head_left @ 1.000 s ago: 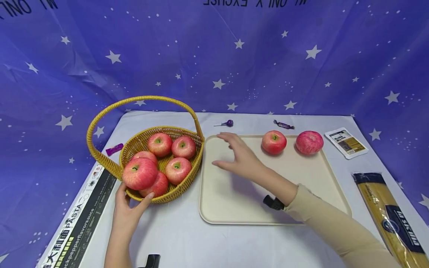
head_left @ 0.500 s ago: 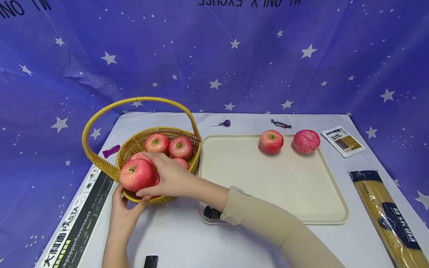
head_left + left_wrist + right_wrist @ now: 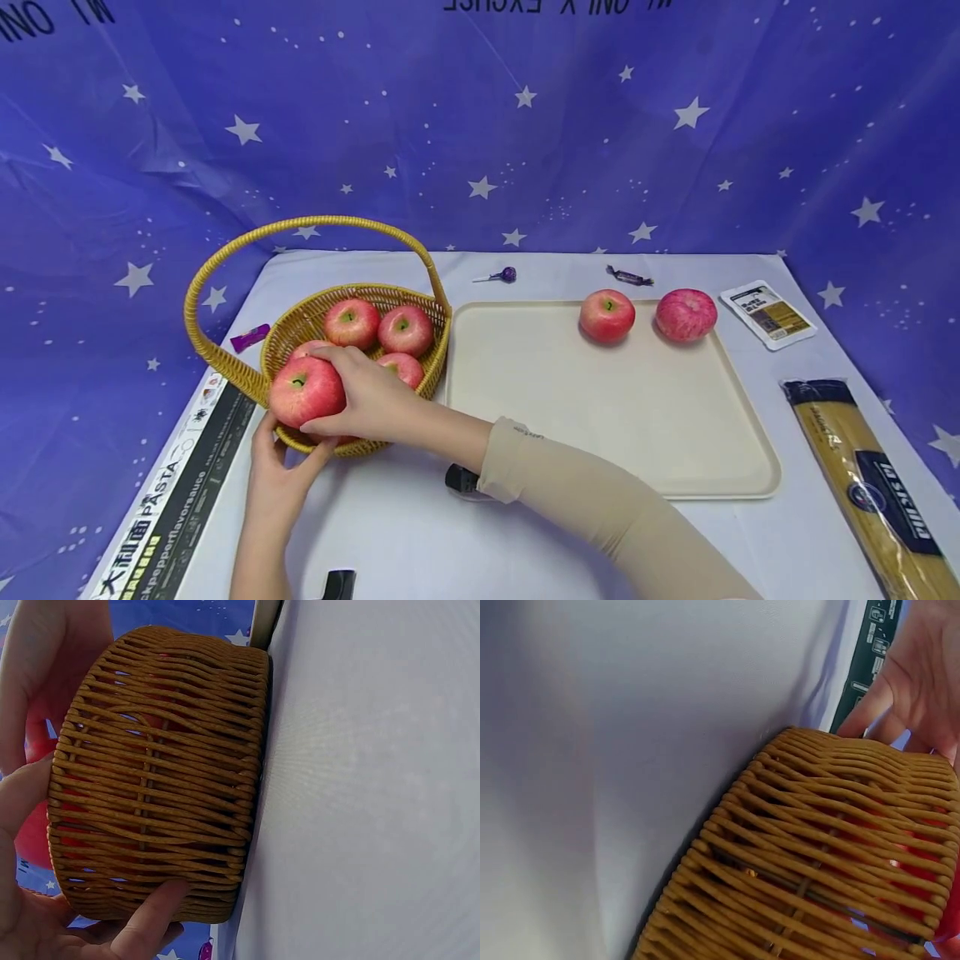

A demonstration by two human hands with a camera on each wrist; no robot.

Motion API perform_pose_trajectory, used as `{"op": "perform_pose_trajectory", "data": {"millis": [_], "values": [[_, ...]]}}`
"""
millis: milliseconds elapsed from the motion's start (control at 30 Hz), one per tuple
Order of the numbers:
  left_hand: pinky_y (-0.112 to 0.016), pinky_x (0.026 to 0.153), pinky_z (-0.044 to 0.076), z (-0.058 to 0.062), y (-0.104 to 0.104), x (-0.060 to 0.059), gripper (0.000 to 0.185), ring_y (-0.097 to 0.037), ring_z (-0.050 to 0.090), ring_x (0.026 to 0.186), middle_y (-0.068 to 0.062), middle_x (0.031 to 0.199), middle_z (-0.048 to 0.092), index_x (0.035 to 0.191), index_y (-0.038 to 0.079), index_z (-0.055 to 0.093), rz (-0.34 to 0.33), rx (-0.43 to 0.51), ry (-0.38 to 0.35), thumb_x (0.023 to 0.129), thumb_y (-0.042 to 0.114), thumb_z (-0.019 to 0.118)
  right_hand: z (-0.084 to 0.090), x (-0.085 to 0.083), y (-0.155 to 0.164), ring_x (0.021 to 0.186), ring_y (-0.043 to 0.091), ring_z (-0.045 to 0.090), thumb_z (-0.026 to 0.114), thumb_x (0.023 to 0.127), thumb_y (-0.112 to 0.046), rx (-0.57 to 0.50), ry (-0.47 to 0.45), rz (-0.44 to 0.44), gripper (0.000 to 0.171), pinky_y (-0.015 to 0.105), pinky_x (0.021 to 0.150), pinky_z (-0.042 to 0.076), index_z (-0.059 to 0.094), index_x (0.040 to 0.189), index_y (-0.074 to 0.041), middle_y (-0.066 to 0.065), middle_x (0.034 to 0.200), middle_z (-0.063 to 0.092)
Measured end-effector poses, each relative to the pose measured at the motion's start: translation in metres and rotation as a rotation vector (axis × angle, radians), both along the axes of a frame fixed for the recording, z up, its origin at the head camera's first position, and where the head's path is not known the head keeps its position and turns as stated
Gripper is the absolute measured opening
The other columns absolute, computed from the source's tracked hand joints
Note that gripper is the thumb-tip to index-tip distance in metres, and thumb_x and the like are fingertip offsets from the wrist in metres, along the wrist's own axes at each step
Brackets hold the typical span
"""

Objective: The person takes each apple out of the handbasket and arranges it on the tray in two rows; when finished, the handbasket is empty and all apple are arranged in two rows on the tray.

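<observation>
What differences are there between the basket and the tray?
The basket is woven and golden-brown, while the tray looks smooth and cream. The basket has an arched handle; the tray shows none. The basket is deep and rounded, whereas the tray is shallow and rectangular. The left hand holds the basket; no hand is on the tray. Both rest on the white tabletop, each bearing at least one apple.

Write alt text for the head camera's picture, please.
A right hand grips a red apple at a wicker basket of apples while the left hand holds the basket's near side. Two more apples sit on a pale tray to the right.
</observation>
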State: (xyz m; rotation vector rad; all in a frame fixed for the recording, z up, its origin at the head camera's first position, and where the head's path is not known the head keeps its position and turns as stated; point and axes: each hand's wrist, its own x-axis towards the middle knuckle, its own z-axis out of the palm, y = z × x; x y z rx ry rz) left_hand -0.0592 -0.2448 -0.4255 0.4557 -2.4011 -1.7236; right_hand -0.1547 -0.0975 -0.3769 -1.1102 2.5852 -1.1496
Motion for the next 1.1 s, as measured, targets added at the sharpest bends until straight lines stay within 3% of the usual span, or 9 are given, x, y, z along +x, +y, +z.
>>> {"op": "perform_pose_trajectory", "data": {"millis": [200, 333, 500, 633, 900, 1100], "values": [[-0.052, 0.115, 0.018, 0.001, 0.000, 0.001, 0.094, -0.035, 0.011, 0.144, -0.015, 0.157, 0.009, 0.154, 0.010, 0.012, -0.004, 0.005, -0.025, 0.085, 0.016, 0.075, 0.010, 0.000, 0.022, 0.111, 0.005, 0.052, 0.080, 0.074, -0.045, -0.046, 0.017, -0.044, 0.083, 0.022, 0.089, 0.049, 0.039, 0.142, -0.020, -0.003, 0.130, 0.050], [-0.052, 0.115, 0.017, 0.002, 0.001, 0.001, 0.097, -0.037, 0.008, 0.144, -0.015, 0.158, 0.005, 0.155, 0.010, 0.008, -0.007, 0.018, -0.036, 0.086, 0.020, 0.075, 0.025, -0.006, 0.053, 0.109, 0.010, 0.055, 0.083, 0.073, -0.034, -0.171, -0.029, -0.077, 0.082, 0.023, 0.089, 0.050, 0.040, 0.141, -0.015, 0.001, 0.129, 0.052], [-0.048, 0.116, 0.016, 0.002, 0.001, 0.002, 0.096, -0.036, 0.011, 0.143, -0.015, 0.158, 0.008, 0.155, 0.010, 0.010, 0.003, 0.034, -0.028, 0.085, 0.019, 0.075, 0.037, -0.021, 0.098, 0.107, 0.011, 0.056, 0.085, 0.072, -0.022, -0.342, -0.074, -0.165, 0.082, 0.025, 0.086, 0.052, 0.040, 0.140, -0.011, 0.002, 0.129, 0.051], [-0.048, 0.116, 0.016, 0.001, 0.001, 0.002, 0.096, -0.037, 0.011, 0.143, -0.015, 0.158, 0.008, 0.155, 0.011, 0.010, 0.011, 0.036, -0.028, 0.085, 0.019, 0.075, 0.037, -0.036, 0.136, 0.102, 0.017, 0.058, 0.085, 0.072, -0.018, -0.377, -0.079, -0.265, 0.081, 0.031, 0.084, 0.054, 0.040, 0.138, -0.010, 0.005, 0.127, 0.051], [-0.048, 0.115, 0.017, 0.001, 0.000, 0.003, 0.097, -0.037, 0.012, 0.143, -0.015, 0.158, 0.007, 0.155, 0.011, 0.010, 0.013, 0.027, -0.031, 0.085, 0.019, 0.076, 0.003, -0.071, 0.196, 0.103, 0.026, 0.056, 0.084, 0.073, -0.023, -0.280, -0.166, -0.502, 0.080, 0.040, 0.087, 0.052, 0.038, 0.135, -0.006, 0.011, 0.126, 0.048], [-0.048, 0.116, 0.017, 0.002, 0.002, 0.003, 0.095, -0.037, 0.011, 0.143, -0.016, 0.157, 0.008, 0.155, 0.010, 0.010, 0.008, 0.027, -0.016, 0.085, 0.016, 0.075, -0.023, -0.088, 0.214, 0.114, 0.031, 0.053, 0.082, 0.075, -0.026, -0.097, -0.195, -0.576, 0.081, 0.044, 0.100, 0.045, 0.035, 0.136, -0.001, 0.019, 0.130, 0.049]]}}
